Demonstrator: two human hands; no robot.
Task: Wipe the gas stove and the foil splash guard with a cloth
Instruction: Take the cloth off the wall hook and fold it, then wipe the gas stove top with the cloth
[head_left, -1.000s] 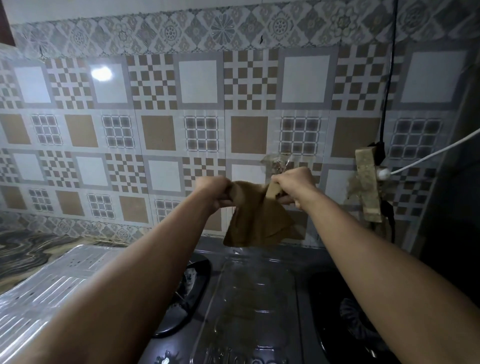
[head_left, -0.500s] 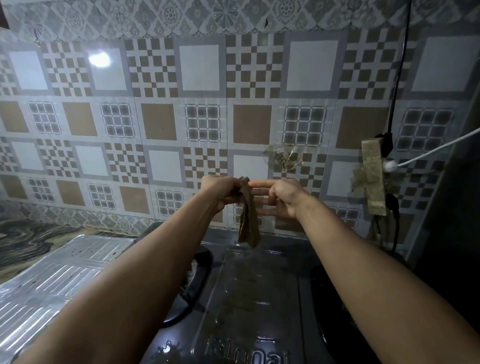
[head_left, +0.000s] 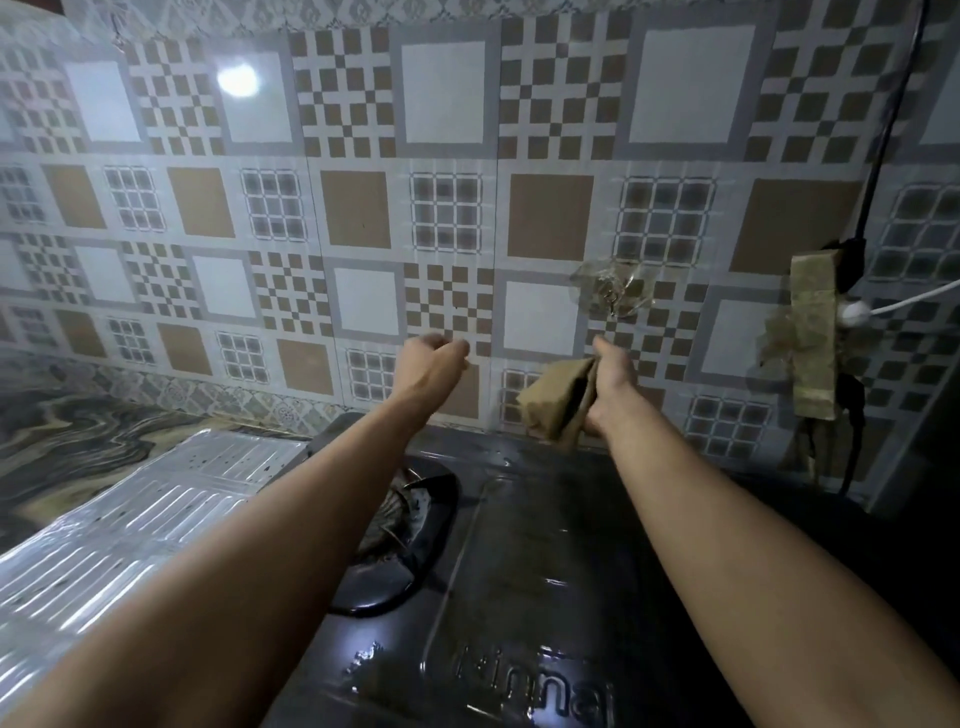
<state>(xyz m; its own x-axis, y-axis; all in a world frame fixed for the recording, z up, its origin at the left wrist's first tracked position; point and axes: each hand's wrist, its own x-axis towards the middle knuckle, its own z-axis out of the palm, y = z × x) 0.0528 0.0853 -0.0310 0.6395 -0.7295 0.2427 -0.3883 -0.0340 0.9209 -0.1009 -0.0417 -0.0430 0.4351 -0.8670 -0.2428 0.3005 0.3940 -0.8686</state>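
Cloth first: you have it folded into a thick brown pad and clamped in your right hand, fingers and thumb curled round its near edge, the free end sticking out to the left and hanging in the air above the back edge of the gas stove, close to the tiled wall but touching neither. Your left hand is raised beside it, well clear of the cloth, fingers loosely curled round nothing. The wiping looks not yet begun, so this is the moment to set the pad up well. Keep the fold flat and wide, so a broad face meets the metal and not a bunched corner. Bring it down onto the dark centre panel, which shows wet glints and smears, and work in overlapping strokes towards yourself. Go gently round the left burner, where the cloth could snag on the raised parts. The foil splash guard lies flat at the left of the stove, ribbed and spotted; foil probably dents and tears easily, so steady it with your free left hand and wipe along the ribs with light pressure. Stay away from the taped socket and black cable on the right wall with a damp cloth.
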